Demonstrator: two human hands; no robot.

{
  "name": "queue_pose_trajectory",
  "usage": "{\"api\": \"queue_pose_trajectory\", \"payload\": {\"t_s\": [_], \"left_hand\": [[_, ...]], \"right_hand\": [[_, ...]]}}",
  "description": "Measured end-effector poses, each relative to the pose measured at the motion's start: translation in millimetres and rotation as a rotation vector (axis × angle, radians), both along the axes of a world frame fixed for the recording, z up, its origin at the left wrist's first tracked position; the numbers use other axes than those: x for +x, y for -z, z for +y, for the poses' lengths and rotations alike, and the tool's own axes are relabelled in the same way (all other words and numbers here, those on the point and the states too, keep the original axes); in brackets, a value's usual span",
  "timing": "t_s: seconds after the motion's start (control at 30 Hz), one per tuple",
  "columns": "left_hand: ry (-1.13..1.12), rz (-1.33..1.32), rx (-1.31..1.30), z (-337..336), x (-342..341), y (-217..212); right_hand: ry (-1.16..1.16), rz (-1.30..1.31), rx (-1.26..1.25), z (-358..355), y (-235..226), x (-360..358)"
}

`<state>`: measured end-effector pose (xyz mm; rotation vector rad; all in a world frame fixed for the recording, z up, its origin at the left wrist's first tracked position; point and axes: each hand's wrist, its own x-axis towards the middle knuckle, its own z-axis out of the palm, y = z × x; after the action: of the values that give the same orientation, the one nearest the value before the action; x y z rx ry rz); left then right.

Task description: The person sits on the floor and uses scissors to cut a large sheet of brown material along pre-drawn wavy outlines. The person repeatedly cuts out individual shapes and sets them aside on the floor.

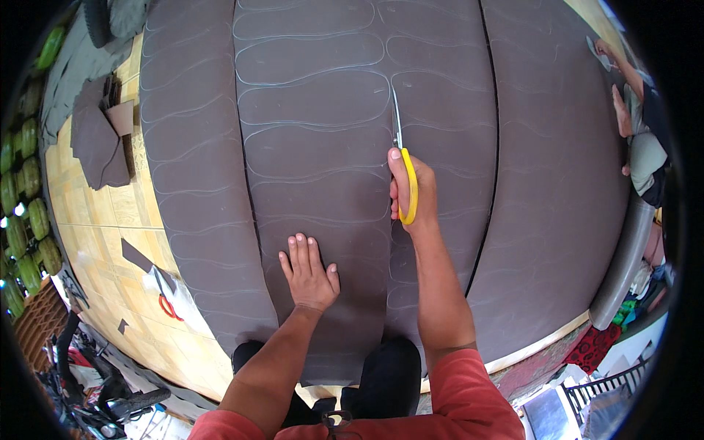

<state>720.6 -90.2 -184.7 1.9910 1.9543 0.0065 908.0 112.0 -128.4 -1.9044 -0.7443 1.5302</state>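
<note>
A wide brown sheet [323, 198] lies before me, marked with rows of pale sole-shaped outlines. My right hand [414, 187] is closed around the yellow handles of a pair of scissors [408, 183]. Their blades [397, 117] point away from me along the line between two columns of outlines. From the blades back toward me runs a straight edge in the sheet, which looks like a cut. My left hand [312, 275] rests flat on the sheet, fingers spread, left of that edge. It holds nothing.
Brown offcuts [101, 139] lie piled on the tiled floor [81, 242] at left. Red-handled scissors [169, 306] lie nearer on white plastic. A rolled brown sheet [622, 271] is at right. Another person's leg [622, 114] shows at far right. A motorbike [95, 381] stands at lower left.
</note>
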Motion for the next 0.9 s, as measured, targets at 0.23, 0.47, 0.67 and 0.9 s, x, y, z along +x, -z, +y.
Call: {"api": "queue_pose_trajectory", "payload": {"t_s": [0.23,0.47,0.67,0.9], "left_hand": [[-0.011,-0.02,-0.013,-1.2,0.5,-1.3],[-0.012,-0.025,-0.018,-0.1,2.2,-7.9],[-0.107,-0.186,0.038,26.5,4.5,-30.8],[-0.116,-0.052,0.347,250.7,-16.9,-3.5]], "right_hand": [[-0.024,0.015,0.084,14.8,8.4,2.6],[0.029,0.102,0.003,36.4,10.1,3.6],[0.04,0.233,0.0,37.8,21.9,9.0],[0.035,0.217,-0.047,41.0,18.6,3.4]]}}
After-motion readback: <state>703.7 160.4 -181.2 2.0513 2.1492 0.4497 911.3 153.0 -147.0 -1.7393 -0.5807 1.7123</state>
